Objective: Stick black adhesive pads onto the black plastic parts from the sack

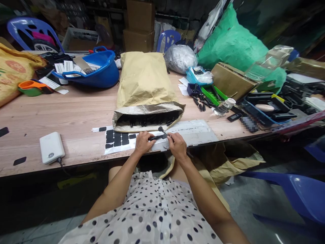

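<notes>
My left hand [144, 142] is closed on one end of a slim black piece [156, 137], whose exact kind I cannot make out. My right hand [177, 145] pinches a thin tool with a round dark head [160, 129], held at a slant over the black piece. Beneath my left hand lies a white sheet of black rounded stickers [117, 139]. A flat grey board [195, 132] stretches to the right under my right hand. Just beyond both hands, a tan paper sack [146, 81] lies with its mouth towards me, dark pieces inside.
A white power bank [52, 148] with a cable sits at the left. Farther back stands a blue basin [101, 67] holding small boxes. To the right are a green tray [213, 95], a clear bottle [224, 106] and a blue tray [266, 112] of black items.
</notes>
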Demonstrator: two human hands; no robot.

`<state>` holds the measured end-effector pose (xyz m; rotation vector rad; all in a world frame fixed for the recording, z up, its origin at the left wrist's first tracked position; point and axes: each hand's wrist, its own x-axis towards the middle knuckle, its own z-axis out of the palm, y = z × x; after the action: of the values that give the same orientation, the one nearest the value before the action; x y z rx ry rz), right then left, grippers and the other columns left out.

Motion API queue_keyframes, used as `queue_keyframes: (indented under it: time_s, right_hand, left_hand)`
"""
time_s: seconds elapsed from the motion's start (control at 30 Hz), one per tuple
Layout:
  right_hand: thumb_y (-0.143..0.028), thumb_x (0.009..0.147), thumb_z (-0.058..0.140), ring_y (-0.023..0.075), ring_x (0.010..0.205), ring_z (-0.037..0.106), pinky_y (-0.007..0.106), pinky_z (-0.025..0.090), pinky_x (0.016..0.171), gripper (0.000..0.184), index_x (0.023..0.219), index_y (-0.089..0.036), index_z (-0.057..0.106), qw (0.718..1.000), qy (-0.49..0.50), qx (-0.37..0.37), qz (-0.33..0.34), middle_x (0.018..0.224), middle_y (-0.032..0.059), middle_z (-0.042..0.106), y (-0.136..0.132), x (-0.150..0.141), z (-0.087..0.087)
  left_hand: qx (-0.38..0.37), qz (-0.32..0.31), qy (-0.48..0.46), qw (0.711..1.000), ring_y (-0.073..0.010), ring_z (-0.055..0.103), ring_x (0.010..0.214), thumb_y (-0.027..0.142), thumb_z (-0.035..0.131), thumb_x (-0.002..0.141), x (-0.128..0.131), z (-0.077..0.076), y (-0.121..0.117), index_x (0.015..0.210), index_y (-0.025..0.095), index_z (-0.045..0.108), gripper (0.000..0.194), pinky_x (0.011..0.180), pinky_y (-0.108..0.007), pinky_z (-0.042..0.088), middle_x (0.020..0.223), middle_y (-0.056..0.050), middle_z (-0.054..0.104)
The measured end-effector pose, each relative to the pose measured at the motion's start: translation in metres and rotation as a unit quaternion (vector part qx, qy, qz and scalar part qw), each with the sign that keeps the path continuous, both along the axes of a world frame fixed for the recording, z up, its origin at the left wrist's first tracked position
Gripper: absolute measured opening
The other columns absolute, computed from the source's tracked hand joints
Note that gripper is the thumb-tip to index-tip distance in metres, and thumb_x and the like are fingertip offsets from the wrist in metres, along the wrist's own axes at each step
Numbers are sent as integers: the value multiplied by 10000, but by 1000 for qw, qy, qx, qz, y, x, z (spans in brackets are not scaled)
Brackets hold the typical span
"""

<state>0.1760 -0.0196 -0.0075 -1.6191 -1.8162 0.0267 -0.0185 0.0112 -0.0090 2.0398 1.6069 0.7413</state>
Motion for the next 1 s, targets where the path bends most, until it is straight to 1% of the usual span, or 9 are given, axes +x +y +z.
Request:
queue_keyframes:
  time_s: [0.1,0.2,0.33,0.57,0.67,0.77,0.87,0.93,1.0]
  right_hand:
    - [-248,951,508,222,828,553,320,429,759,234,993,-227,737,999,-45,-1,-28,862,69,658,20,13,-7]
    - [-237,937,525,233,835,521,329,378,732,210,993,-214,726,995,-87,-2,-41,872,80,641,28,19,-16]
    - [-241,934,530,238,855,496,334,345,735,203,1021,-213,711,991,-120,13,-61,899,83,621,26,16,-23]
    - [-234,930,526,238,854,481,337,344,749,202,1019,-218,706,989,-128,24,-74,894,77,603,24,12,-24]
    - [-232,924,530,241,860,482,337,344,748,194,1004,-215,705,988,-130,18,-77,894,79,604,25,12,-25]
    - [-227,918,535,239,854,482,335,344,746,189,1000,-216,705,988,-132,16,-76,892,78,606,25,12,-25]
    - [-223,911,542,239,855,483,335,345,746,184,999,-216,703,988,-133,17,-77,893,76,610,25,11,-24]
    - [-221,907,546,238,851,483,335,344,744,180,994,-217,704,988,-134,18,-79,892,75,611,25,11,-24]
    - [-220,906,547,235,847,482,333,342,740,178,988,-219,705,987,-136,19,-82,889,74,610,25,10,-23]
  left_hand:
    - [-1,-5,-1,1000,-244,555,938,267,741,773,0,0,0,931,270,764,160,852,-376,468,909,-28,679]
    - [-4,-7,-1,1000,-246,552,940,263,743,773,0,-1,0,930,268,765,159,847,-373,464,899,-30,673]
    - [9,-13,-4,1000,-242,545,939,267,740,782,-1,-3,-1,920,269,764,140,842,-367,459,893,-29,667]
    - [12,-17,-16,1000,-239,559,928,257,749,779,-4,-4,1,918,263,764,140,846,-372,463,887,-26,679]
    - [18,-43,-38,998,-233,588,926,259,757,783,-7,0,-2,926,252,757,143,849,-371,474,891,-27,689]
    - [23,-103,-86,991,-191,615,841,284,716,835,-10,6,-19,953,234,740,130,784,-323,496,890,-26,688]
    - [2,-183,-99,978,-157,630,756,332,655,889,-11,10,-51,1007,236,729,169,709,-274,502,883,-22,703]
    - [-35,-213,-61,974,-163,663,778,335,646,892,-10,9,-73,1026,243,731,183,718,-267,505,910,-24,732]
    - [-93,-203,8,975,-186,697,837,308,639,889,-9,6,-91,1035,246,731,184,743,-275,505,963,-33,753]
